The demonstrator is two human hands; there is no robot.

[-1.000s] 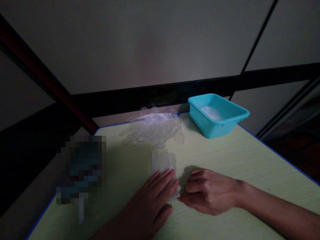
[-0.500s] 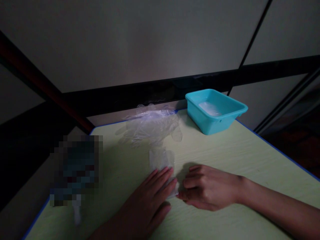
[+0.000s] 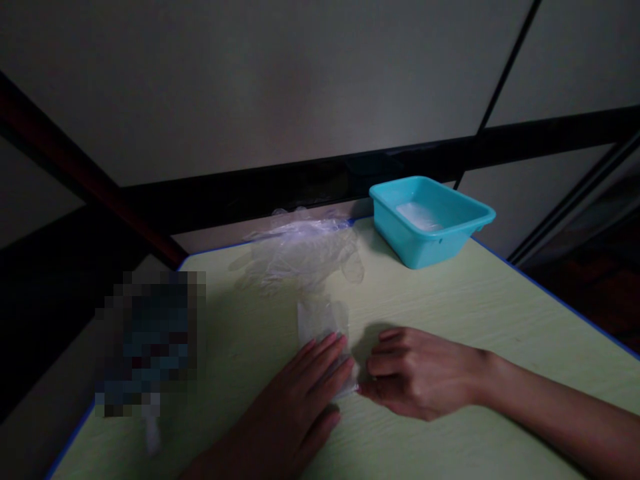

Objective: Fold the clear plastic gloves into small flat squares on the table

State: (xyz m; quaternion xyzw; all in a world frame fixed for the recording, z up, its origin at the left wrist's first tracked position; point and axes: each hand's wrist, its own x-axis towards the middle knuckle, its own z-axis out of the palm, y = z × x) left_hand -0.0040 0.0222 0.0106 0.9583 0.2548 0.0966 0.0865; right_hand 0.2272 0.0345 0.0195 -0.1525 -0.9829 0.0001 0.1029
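Observation:
A folded clear plastic glove (image 3: 314, 320) lies flat on the table as a narrow rectangle. Across its lower part rests my left hand (image 3: 313, 390), fingers stretched out and covering much of it. At the plastic's lower right corner is my right hand (image 3: 413, 373), with its fingers curled and the thumb and forefinger pinching that corner. Beyond both hands, a loose pile of clear disposable gloves (image 3: 305, 253) spreads near the table's back edge.
A turquoise plastic basin (image 3: 425, 247) stands at the back right corner, with a whitish clear plastic piece (image 3: 419, 217) inside. At the left edge is a pixelated object (image 3: 155, 340) with a small white piece (image 3: 151, 427) below it. Panelled doors (image 3: 300, 87) rise behind the table (image 3: 500, 307).
Both hands stay almost where they were, left flat on the plastic and right at its corner. The view has shifted very slightly.

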